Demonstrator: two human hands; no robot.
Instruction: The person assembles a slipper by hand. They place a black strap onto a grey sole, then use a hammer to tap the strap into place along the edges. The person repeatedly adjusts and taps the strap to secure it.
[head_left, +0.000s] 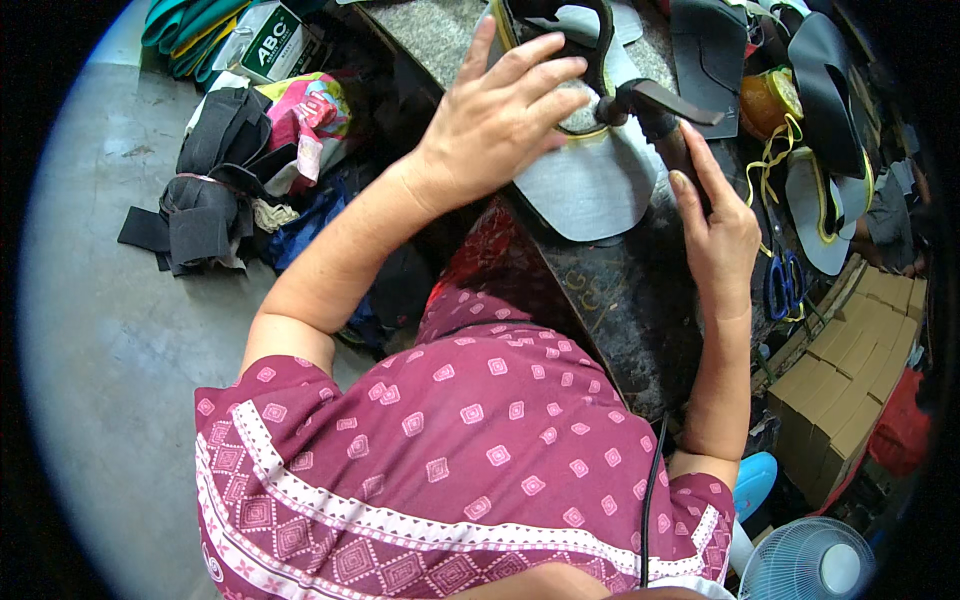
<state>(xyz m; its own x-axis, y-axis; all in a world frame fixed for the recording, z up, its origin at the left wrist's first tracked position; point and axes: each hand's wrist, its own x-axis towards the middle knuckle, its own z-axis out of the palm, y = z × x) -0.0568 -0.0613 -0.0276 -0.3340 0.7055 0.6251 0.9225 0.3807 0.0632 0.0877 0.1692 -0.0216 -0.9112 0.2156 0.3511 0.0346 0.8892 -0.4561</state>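
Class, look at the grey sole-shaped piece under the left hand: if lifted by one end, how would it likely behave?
The grey sole piece looks thin and flat, so it probably flexes and weighs little. Its rounded end overhangs the dark workbench, so a push might slide it off.

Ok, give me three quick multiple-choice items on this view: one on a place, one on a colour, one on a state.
1. Where do the blue-handled scissors lie?
A. right of the right hand
B. on the floor at left
C. under the left hand

2. What colour is the trim on the grey sole piece?
A. red
B. yellow
C. blue

3. How is the left hand set?
A. clenched in a fist
B. hanging off the bench
C. spread flat on the sole piece

Answers: 1 A, they sit on the bench beyond the right hand. 2 B, a yellow line edges it. 3 C, its fingers are splayed, pressing down.
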